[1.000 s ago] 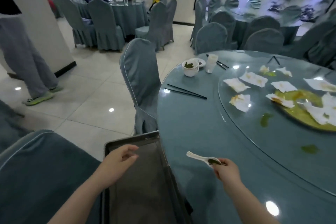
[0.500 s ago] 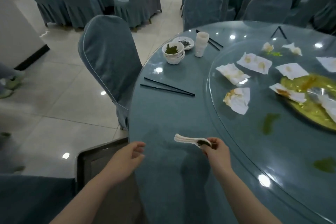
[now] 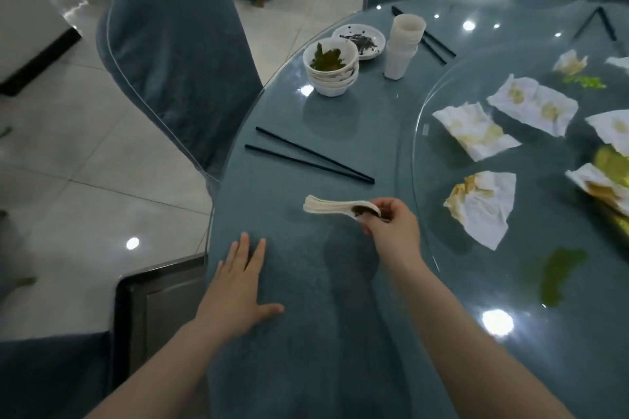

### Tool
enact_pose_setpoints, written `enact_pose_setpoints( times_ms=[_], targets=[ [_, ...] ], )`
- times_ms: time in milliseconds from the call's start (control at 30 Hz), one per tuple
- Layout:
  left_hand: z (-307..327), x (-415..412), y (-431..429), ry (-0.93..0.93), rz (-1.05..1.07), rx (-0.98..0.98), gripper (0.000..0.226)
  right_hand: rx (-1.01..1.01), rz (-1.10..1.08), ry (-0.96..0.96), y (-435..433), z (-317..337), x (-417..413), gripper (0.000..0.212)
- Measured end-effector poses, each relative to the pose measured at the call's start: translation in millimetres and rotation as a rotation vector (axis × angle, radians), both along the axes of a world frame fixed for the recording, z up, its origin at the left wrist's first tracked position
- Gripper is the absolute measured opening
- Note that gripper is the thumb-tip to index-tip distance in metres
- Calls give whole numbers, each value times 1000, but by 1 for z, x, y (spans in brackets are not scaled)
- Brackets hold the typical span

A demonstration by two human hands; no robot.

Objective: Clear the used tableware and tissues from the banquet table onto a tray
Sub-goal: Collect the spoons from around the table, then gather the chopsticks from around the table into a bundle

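Your left hand (image 3: 235, 286), moments ago over the dark metal tray (image 3: 160, 303), is now lying flat, fingers spread, on the blue-clothed bench (image 3: 306, 333). Your right hand (image 3: 391, 228) is still pinching stacked white ceramic spoons (image 3: 335, 207); black chopsticks (image 3: 306, 155) are waiting beyond, uncollected.

Bare tablecloth (image 3: 323, 333) open near edge, between left hand (image 3: 238, 286) flat on it and right hand (image 3: 391, 231) with spoons (image 3: 335, 207). Tray (image 3: 160, 303) low at left, just beside table edge, free path over it. Chopsticks (image 3: 308, 155) lie across far side of open patch. Farther: bowl stack (image 3: 331, 70), saucer (image 3: 359, 41), cup stack (image 3: 403, 46) close together. Right: glass turntable (image 3: 442, 248) rim, tissues (image 3: 483, 207) scattered on it. Chair (image 3: 177, 54) crowds far-left edge.
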State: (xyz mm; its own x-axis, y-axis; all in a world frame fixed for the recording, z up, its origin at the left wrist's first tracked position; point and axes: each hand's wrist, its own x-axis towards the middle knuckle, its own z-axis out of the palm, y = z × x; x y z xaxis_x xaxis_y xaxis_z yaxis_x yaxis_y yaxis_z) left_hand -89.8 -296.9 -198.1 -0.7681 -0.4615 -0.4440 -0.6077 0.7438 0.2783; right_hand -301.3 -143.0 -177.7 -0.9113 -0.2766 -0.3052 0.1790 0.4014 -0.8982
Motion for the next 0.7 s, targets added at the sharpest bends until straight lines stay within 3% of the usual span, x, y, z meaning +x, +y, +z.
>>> enact_pose_setpoints(
  times_ms=[200, 400, 600, 700],
  targets=[
    [1, 5, 3, 18, -4, -35, 123, -3, -95, -6, -84, -7, -90, 17],
    [3, 7, 6, -14, -30, -57, 122, 140, -122, 86, -123, -6, -147, 15],
    [5, 5, 6, -15, -31, -37, 122, 398, 53, 287, -118, -6, -137, 67],
    [7, 5, 6, -4, -23, -20, 121, 348, 112, 487, -109, -4, -120, 73]
  ],
)
